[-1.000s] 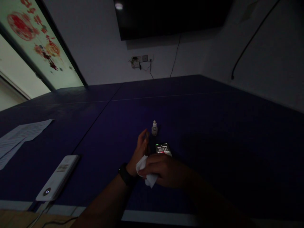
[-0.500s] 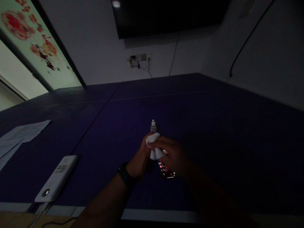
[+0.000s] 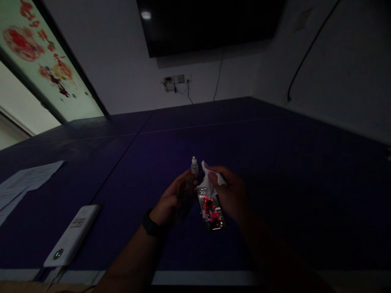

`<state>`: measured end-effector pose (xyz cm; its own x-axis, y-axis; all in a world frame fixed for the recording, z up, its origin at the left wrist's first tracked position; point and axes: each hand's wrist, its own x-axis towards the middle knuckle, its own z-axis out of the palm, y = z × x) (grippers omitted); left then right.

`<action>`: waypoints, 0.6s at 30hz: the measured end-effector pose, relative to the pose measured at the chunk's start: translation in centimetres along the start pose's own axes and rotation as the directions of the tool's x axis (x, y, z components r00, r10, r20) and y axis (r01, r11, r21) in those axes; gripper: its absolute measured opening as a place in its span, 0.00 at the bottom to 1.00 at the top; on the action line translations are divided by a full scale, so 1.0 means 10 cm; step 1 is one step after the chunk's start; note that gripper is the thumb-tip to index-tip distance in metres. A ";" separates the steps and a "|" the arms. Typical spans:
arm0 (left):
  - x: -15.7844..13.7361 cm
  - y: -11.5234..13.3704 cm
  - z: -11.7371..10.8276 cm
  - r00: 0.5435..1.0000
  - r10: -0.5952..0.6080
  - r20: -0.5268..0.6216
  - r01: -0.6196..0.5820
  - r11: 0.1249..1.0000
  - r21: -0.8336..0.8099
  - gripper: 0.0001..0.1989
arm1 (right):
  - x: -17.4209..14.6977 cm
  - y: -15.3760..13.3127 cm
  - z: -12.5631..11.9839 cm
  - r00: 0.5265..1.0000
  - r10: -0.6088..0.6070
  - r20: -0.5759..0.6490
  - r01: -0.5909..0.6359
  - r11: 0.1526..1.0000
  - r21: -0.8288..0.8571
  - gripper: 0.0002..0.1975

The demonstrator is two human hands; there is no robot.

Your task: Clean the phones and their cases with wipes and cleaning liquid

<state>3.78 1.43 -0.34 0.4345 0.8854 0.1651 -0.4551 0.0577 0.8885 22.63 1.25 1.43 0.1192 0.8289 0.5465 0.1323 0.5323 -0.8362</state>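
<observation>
My left hand (image 3: 172, 197), with a dark watch (image 3: 150, 223) on its wrist, is closed around a dark, rounded, partly see-through thing (image 3: 185, 191); the dim light hides its exact kind. Pinched in the fingers of my right hand (image 3: 230, 193) is a crumpled white tissue (image 3: 210, 179). Just beyond my left fingertips stands a small clear bottle (image 3: 194, 166) with a white cap, upright on the table. Below the tissue, between my hands, a phone (image 3: 211, 211) lies face up with its screen lit; the tissue covers part of its upper end.
The dark blue table (image 3: 122, 236) has a seam running away on the left. A white power bank (image 3: 73, 236) with a cable lies at the left front, and printed papers (image 3: 30, 179) lie farther left. Behind are wall sockets (image 3: 175, 81) and a dark screen (image 3: 210, 24).
My hands have moved apart. The tissue has come away from my left hand and stays in my right, farther right. More of the phone's screen shows, and it is brighter.
</observation>
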 end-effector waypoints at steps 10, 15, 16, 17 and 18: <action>-0.10 -0.12 0.04 0.909 0.333 0.252 -0.409 0.589 0.697 0.35 | -0.01 -0.07 -0.04 0.894 -0.327 0.305 0.368 0.926 -0.086 0.20; -0.14 -0.20 0.04 0.945 0.308 0.112 -0.310 0.730 0.609 0.33 | -0.01 -0.10 -0.03 0.792 -0.416 0.448 0.512 0.852 -0.114 0.24; -0.15 -0.22 0.03 0.952 0.292 0.094 -0.290 0.753 0.591 0.32 | -0.02 -0.12 -0.02 0.762 -0.453 0.464 0.547 0.833 -0.086 0.22; -0.16 -0.23 0.01 0.958 0.275 0.081 -0.269 0.769 0.579 0.32 | -0.04 -0.15 -0.01 0.726 -0.490 0.482 0.582 0.812 -0.051 0.21; -0.17 -0.24 -0.01 0.963 0.259 0.071 -0.252 0.781 0.571 0.32 | -0.05 -0.16 0.00 0.687 -0.526 0.502 0.613 0.790 -0.010 0.20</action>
<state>4.03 -0.21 -2.77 0.3560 0.8353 0.4191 -0.0212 -0.4411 0.8972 22.37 -0.06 2.52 -0.4814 0.3753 0.7921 0.1875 0.9268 -0.3253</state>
